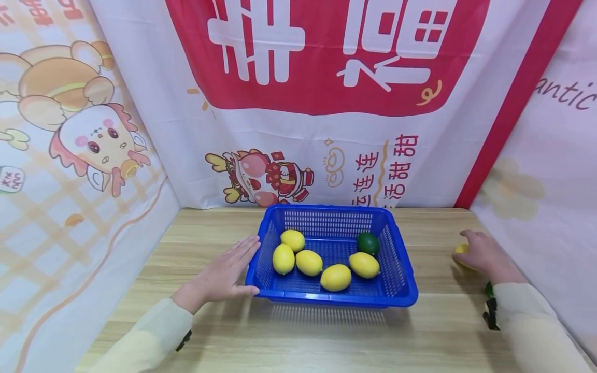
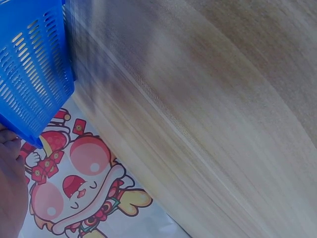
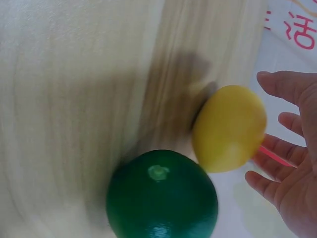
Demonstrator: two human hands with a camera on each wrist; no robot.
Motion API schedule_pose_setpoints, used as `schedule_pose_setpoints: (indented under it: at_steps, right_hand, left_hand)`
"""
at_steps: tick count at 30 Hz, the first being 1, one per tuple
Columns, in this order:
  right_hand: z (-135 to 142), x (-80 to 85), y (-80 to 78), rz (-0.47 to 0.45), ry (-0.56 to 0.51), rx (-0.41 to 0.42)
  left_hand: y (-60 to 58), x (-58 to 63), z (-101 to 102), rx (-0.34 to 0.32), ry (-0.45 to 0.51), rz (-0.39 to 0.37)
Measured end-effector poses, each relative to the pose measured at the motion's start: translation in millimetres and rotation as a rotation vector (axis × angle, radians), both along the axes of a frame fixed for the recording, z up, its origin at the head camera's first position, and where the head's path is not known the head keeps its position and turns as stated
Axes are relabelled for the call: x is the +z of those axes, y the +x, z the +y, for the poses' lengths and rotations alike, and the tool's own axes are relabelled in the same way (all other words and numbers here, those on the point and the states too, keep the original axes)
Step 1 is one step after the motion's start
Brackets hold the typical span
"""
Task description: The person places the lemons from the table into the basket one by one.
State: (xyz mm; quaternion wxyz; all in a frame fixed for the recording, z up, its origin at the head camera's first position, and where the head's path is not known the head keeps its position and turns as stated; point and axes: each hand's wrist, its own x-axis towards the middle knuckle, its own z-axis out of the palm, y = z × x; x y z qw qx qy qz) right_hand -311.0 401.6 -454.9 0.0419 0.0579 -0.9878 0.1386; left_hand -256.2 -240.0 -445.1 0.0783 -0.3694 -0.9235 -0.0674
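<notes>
A blue plastic basket (image 1: 401, 282) with slotted sides holds several yellow lemons (image 1: 336, 278) and one dark green lime-like fruit (image 1: 368, 243). My left hand (image 1: 226, 272) rests against the basket's left rim, fingers extended along it and thumb at the near corner. Off to the right, my right hand (image 1: 491, 256) reaches over a single lemon (image 3: 230, 129) on the table. Its fingers spread around that lemon without closing on it. Beside this lemon lies a green round fruit (image 3: 161, 198) with a pale stem mark, mostly hidden under my right wrist in the head view.
The wood-grain table (image 1: 224, 336) carries the basket near its back edge. A printed cloth (image 1: 322, 155) with red and white lettering hangs close behind. Patterned cloth walls stand at the left (image 1: 56, 248) and right (image 1: 522, 171) sides.
</notes>
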Motion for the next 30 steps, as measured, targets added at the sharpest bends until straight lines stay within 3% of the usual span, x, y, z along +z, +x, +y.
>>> schedule_pose_setpoints:
  at_steps: [7,16,30]
  right_hand:
    - [7,-8.6,0.1,-0.057,-0.018,-0.027]
    - [14,-21.7,-0.6,-0.038,-0.027,-0.014]
    - [14,-27.8,-2.5,0.008,-0.023,-0.007]
  left_hand:
    - [-0.8,0.3,0,0.002,-0.007,0.000]
    - [-1.2,0.6,0,0.007,-0.014,-0.004]
    - [-0.2,1.8,0,0.010,-0.013,-0.016]
